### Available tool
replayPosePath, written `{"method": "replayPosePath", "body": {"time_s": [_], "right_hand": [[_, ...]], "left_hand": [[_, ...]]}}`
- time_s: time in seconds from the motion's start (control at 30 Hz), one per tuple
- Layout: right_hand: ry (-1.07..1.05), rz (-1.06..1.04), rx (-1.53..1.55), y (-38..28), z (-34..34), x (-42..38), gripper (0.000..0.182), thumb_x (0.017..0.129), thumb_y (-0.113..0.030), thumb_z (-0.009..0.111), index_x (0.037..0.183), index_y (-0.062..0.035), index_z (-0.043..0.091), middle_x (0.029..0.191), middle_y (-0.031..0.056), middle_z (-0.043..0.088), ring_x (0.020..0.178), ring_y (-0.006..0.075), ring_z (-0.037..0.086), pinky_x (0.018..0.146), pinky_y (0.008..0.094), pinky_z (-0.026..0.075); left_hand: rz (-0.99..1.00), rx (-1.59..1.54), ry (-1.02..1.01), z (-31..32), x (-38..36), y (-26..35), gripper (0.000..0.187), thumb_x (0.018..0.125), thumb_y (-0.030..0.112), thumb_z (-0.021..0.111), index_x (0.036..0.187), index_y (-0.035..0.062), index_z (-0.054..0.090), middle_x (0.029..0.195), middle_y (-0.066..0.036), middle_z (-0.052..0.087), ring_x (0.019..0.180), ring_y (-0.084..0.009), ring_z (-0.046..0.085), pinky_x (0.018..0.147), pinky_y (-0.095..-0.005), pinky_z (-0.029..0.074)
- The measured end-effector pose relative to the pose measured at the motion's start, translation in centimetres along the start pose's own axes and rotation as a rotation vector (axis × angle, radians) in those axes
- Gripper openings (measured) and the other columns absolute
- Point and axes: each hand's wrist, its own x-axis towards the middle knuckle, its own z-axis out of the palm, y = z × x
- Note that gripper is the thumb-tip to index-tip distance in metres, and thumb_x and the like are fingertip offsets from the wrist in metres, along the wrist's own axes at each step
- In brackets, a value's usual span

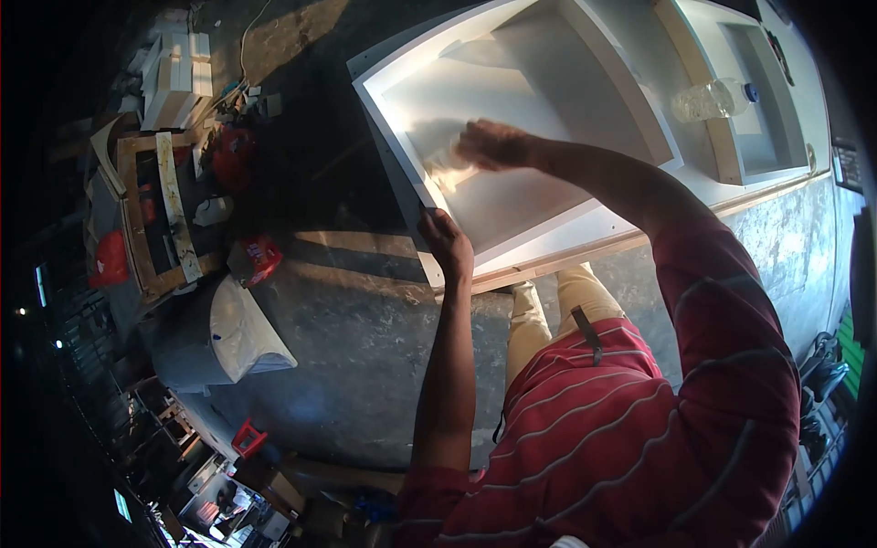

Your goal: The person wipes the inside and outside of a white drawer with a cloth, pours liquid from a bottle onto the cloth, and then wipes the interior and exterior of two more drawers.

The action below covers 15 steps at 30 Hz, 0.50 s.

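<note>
A white open box like a drawer [624, 87] lies on a white panel [592, 222] in front of me. My right hand [493, 146] is inside it near the left wall, fingers closed on a pale, cloth-like piece [451, 172] that is blurred and partly hidden. My left hand [446, 239] is at the near left corner of the drawer, with its fingers bent over the edge. The hand itself hides part of that contact.
A second white box [726, 164] stands to the right, with a clear plastic bottle [708, 100] lying across its edge. On the left are a wooden frame [137, 219], a red packet [260, 258] and a white wrapped sheet [242, 329]. A red stool [248, 438] stands behind.
</note>
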Motion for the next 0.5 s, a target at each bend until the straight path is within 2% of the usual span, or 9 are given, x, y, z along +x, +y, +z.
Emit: {"method": "replayPosePath", "body": {"time_s": [0.03,0.07,0.1,0.13,0.2,0.27,0.33,0.43,0.5], "right_hand": [[0.103,0.323,0.139,1.8,-1.7,0.2,0.035,0.078,-0.022,0.056,0.111,-0.0127,0.049,0.099,0.0070,0.053,0.097,0.0265,0.048,0.084,0.0369,0.040],[0.069,0.572,-0.088,5.1,-0.6,-0.2,0.040,0.082,-0.023,0.053,0.120,-0.0111,0.046,0.104,0.0078,0.054,0.101,0.0276,0.047,0.087,0.0383,0.038],[0.136,0.794,-0.200,7.5,-0.9,-0.6,0.041,0.084,-0.025,0.051,0.122,-0.0107,0.047,0.110,0.0095,0.054,0.103,0.0283,0.046,0.088,0.0414,0.036],[0.032,0.885,-0.173,8.1,-3.0,-0.9,0.039,0.086,-0.025,0.049,0.121,-0.0089,0.050,0.117,0.0119,0.050,0.113,0.0294,0.043,0.097,0.0441,0.033],[-0.035,0.573,-0.279,5.7,-3.6,-1.4,0.037,0.089,-0.030,0.047,0.117,-0.0071,0.053,0.132,0.0128,0.041,0.128,0.0291,0.033,0.107,0.0452,0.025],[-0.185,0.296,-0.059,0.8,-1.9,-1.2,0.042,0.091,-0.033,0.045,0.124,-0.0076,0.048,0.143,0.0109,0.029,0.136,0.0282,0.020,0.112,0.0451,0.015],[-0.312,0.040,0.212,-2.9,-1.4,-1.8,0.050,0.092,-0.036,0.045,0.134,-0.0098,0.038,0.148,0.0092,0.021,0.138,0.0290,0.015,0.112,0.0460,0.014],[-0.349,0.075,-0.013,0.3,-2.3,-1.4,0.056,0.090,-0.029,0.050,0.139,-0.0110,0.029,0.146,0.0115,0.023,0.136,0.0298,0.021,0.111,0.0477,0.014],[-0.109,0.434,-0.050,6.7,-2.8,-2.9,0.054,0.090,-0.022,0.049,0.138,-0.0103,0.030,0.146,0.0115,0.024,0.135,0.0324,0.024,0.109,0.0502,0.016]], "left_hand": [[-0.007,-0.007,-0.015,-0.2,0.0,0.4,0.054,0.098,0.035,0.032,0.130,-0.0081,0.033,0.122,-0.029,0.041,0.113,-0.0416,0.043,0.094,-0.0433,0.037],[-0.018,-0.011,-0.028,-0.2,-0.2,0.4,0.054,0.098,0.035,0.032,0.130,-0.0083,0.032,0.123,-0.028,0.041,0.114,-0.0414,0.043,0.094,-0.0432,0.037],[0.003,0.020,0.001,0.1,-0.2,-0.6,0.055,0.098,0.036,0.032,0.130,-0.0081,0.032,0.123,-0.028,0.041,0.113,-0.0410,0.043,0.094,-0.0428,0.037],[-0.011,0.021,0.008,0.1,-0.2,-0.5,0.055,0.098,0.036,0.032,0.130,-0.0081,0.032,0.123,-0.028,0.041,0.113,-0.0410,0.043,0.094,-0.0428,0.037],[-0.007,-0.012,-0.005,-0.1,-0.3,0.2,0.049,0.098,0.030,0.034,0.132,-0.0051,0.032,0.120,-0.028,0.041,0.109,-0.0409,0.044,0.092,-0.0435,0.038],[-0.012,0.025,0.011,0.0,-0.3,0.0,0.049,0.097,0.030,0.034,0.132,-0.0052,0.032,0.118,-0.027,0.042,0.109,-0.0409,0.044,0.092,-0.0434,0.038],[-0.008,0.035,0.016,0.0,-0.3,-0.3,0.047,0.097,0.027,0.035,0.130,-0.0053,0.034,0.115,-0.026,0.043,0.106,-0.0405,0.046,0.090,-0.0435,0.038],[-0.030,0.017,0.025,0.1,-0.4,-0.3,0.047,0.097,0.028,0.037,0.129,-0.0068,0.035,0.114,-0.026,0.043,0.105,-0.0405,0.046,0.088,-0.0429,0.039],[-0.033,0.016,0.010,0.0,-0.3,-0.1,0.048,0.097,0.029,0.036,0.129,-0.0072,0.034,0.115,-0.026,0.043,0.105,-0.0409,0.046,0.089,-0.0433,0.039]]}}
